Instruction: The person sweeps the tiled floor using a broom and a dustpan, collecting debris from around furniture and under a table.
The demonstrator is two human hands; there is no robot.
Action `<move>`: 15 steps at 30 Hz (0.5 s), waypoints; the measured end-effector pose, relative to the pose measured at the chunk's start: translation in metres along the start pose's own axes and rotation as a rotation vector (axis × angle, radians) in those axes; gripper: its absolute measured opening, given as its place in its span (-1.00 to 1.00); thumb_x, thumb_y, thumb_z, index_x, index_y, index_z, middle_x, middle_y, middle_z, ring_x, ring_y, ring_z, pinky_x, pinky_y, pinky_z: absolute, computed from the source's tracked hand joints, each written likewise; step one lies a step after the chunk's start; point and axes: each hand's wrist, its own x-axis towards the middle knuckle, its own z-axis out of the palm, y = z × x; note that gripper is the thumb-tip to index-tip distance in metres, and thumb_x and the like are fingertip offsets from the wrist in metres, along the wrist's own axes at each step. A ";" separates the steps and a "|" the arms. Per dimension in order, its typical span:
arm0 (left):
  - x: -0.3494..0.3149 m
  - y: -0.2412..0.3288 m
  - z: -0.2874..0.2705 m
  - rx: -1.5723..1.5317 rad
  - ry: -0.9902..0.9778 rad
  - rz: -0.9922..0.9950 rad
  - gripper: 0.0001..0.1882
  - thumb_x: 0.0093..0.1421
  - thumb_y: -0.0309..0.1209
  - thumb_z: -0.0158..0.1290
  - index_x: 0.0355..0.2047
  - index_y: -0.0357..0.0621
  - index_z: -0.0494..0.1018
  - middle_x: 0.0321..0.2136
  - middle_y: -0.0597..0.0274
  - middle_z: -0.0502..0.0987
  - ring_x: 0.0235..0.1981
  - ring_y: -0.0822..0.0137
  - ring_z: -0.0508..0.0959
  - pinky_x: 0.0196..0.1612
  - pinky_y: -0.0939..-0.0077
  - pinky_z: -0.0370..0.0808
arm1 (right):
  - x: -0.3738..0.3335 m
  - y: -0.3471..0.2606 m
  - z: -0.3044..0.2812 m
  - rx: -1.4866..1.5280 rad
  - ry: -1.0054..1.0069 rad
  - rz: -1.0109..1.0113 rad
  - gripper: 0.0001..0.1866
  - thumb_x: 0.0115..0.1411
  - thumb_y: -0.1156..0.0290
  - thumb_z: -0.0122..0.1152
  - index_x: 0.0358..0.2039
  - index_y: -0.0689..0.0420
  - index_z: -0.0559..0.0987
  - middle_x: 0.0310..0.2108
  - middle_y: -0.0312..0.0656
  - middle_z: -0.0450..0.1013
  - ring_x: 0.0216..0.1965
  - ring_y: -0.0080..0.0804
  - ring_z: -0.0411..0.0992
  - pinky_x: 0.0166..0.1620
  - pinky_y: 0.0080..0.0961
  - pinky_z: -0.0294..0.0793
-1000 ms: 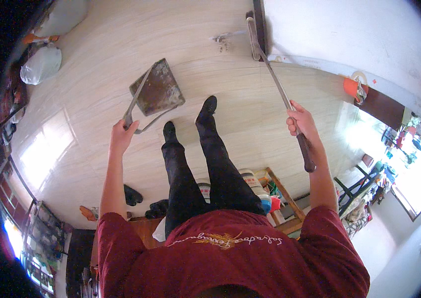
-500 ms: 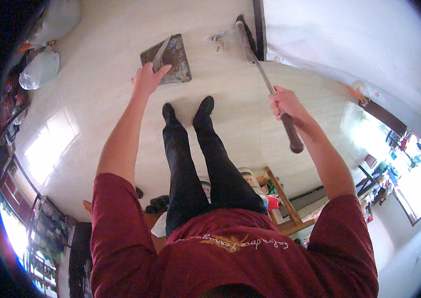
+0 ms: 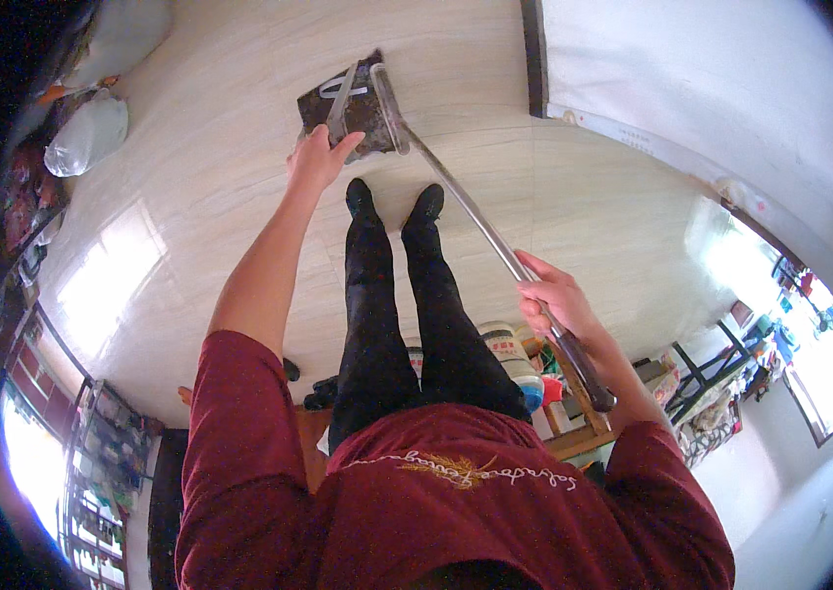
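Observation:
My left hand [image 3: 322, 155] is closed on the handle of a flat, dark, stained dustpan [image 3: 365, 116], which rests on the floor ahead of my feet. In the pan lies something dark with a pale, curved piece [image 3: 344, 88], too unclear to name. Held by its long metal stick and dark grip, a broom [image 3: 476, 216] slants from my right hand [image 3: 566, 303] down to the pan. Its head [image 3: 390, 108] is at the pan's right edge, with dark bristles showing at the far end.
Pale tiled floor [image 3: 239, 167] surrounds my dark shoes [image 3: 423, 208]. A white wall corner with a dark edge [image 3: 535, 59] juts in at the far right. Filled plastic bags [image 3: 87, 133] line the left side. Buckets [image 3: 510, 354] and a wooden frame [image 3: 579, 441] stand behind my legs.
The broom head has swept left from beside the wall corner to the dustpan, while my right hand came back nearer my body. Dark matter with a pale piece now shows in the pan.

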 end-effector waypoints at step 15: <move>-0.003 -0.048 -0.008 -0.123 -0.039 0.004 -0.36 -0.11 0.22 -0.10 -0.51 -0.23 0.32 -0.46 0.01 0.45 -0.35 0.06 0.44 -0.31 0.19 0.30 | 0.024 -0.077 -0.033 -0.243 0.457 -0.210 -0.60 0.04 0.37 -0.04 -0.07 0.14 0.23 -0.80 -0.36 0.17 -0.85 -0.61 0.10 -0.81 -0.63 0.09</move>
